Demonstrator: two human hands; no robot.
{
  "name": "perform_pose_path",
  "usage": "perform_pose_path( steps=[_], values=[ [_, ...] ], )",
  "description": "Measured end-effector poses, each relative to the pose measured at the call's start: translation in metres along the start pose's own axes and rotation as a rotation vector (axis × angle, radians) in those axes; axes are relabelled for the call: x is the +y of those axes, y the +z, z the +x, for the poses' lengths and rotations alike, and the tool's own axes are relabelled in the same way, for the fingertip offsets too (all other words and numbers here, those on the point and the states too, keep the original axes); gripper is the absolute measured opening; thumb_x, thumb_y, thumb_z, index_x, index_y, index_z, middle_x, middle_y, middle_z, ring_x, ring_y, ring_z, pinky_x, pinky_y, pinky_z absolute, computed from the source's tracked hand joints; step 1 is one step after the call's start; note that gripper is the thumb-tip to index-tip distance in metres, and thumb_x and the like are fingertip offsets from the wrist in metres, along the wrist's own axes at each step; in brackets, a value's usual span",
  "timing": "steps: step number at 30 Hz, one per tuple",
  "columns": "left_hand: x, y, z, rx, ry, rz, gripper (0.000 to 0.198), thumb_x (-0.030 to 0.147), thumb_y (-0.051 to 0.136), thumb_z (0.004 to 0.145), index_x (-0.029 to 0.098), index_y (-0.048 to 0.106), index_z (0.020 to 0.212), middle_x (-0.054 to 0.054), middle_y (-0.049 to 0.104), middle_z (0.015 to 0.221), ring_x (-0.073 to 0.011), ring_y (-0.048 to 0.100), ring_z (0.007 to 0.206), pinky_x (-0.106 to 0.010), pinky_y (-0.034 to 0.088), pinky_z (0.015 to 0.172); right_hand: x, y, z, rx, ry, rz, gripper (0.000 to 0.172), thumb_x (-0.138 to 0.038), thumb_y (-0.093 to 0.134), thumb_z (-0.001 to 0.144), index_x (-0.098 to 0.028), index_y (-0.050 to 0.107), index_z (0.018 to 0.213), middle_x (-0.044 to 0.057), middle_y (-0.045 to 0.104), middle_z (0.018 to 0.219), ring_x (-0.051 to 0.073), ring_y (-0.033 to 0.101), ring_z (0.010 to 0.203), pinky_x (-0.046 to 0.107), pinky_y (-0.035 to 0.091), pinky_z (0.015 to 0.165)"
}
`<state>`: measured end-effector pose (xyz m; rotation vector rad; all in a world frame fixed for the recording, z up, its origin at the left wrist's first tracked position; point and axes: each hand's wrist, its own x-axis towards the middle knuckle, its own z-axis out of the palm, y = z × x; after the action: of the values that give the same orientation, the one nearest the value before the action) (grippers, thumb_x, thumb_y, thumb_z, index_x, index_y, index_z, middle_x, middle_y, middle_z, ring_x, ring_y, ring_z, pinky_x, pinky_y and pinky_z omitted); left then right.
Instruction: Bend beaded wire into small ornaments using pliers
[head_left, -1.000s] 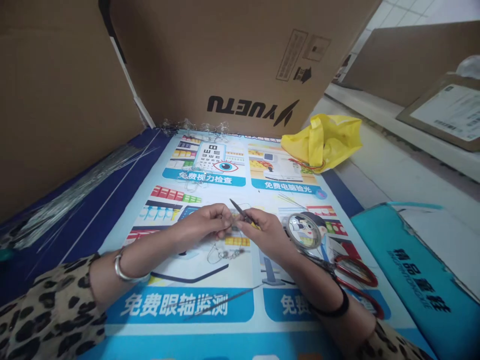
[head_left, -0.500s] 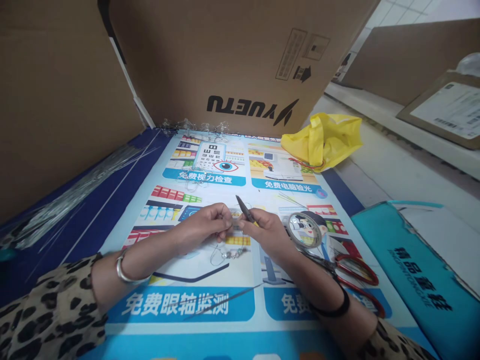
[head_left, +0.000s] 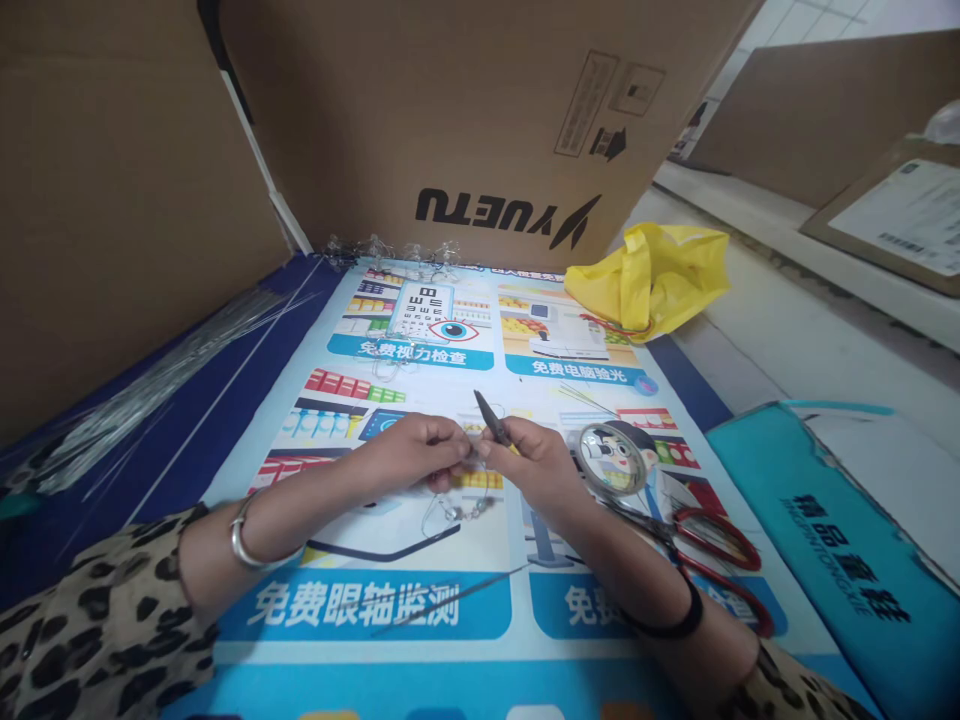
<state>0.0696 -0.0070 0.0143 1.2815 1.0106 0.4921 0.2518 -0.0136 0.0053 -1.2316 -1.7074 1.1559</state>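
Over the middle of the printed poster, my left hand pinches a thin clear wire close to my right fingertips. A small loop strung with beads hangs from the wire below the fingers. My right hand is closed around pliers with dark pointed jaws and a bit of yellow handle, the tips pointing up and left. Its thumb and forefinger meet at the wire. The exact point where the fingers grip the wire is too small to make out.
Right of my right hand lie a tape roll and red-handled scissors. A yellow bag sits behind them, a teal box piece at right. Wire strands lie left; beaded wire pieces lie before the cardboard box.
My left hand has shifted slightly right, nearer to my right fingertips. The beaded loop hangs a little differently, with more of its wire curve showing. My right hand keeps its hold on the pliers.
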Motion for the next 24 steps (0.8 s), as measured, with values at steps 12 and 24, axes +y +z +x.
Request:
perform_pose_path(
  steps=[12, 24],
  values=[
    [0.0, -0.003, 0.0, 0.073, 0.034, 0.034, 0.012, 0.025, 0.054, 0.074, 0.015, 0.059, 0.074, 0.005, 0.048, 0.045, -0.0054, 0.038, 0.04, -0.018, 0.03, 0.042, 0.007, -0.008, -0.003, 0.099, -0.296, -0.481, 0.009, -0.023, 0.053, 0.077, -0.019, 0.059, 0.081, 0.002, 0.061, 0.077, 0.014, 0.054, 0.072, 0.025, 0.042, 0.067],
    [0.002, -0.015, -0.001, 0.035, 0.082, 0.172, 0.02, 0.032, 0.053, 0.075, 0.015, 0.064, 0.08, 0.003, 0.049, 0.05, -0.0065, 0.037, 0.043, -0.019, 0.027, 0.043, 0.004, -0.019, -0.003, 0.148, -0.135, -0.554, 0.019, -0.028, 0.054, 0.077, -0.021, 0.06, 0.093, 0.004, 0.064, 0.087, 0.018, 0.057, 0.079, 0.029, 0.043, 0.072]
  ],
)
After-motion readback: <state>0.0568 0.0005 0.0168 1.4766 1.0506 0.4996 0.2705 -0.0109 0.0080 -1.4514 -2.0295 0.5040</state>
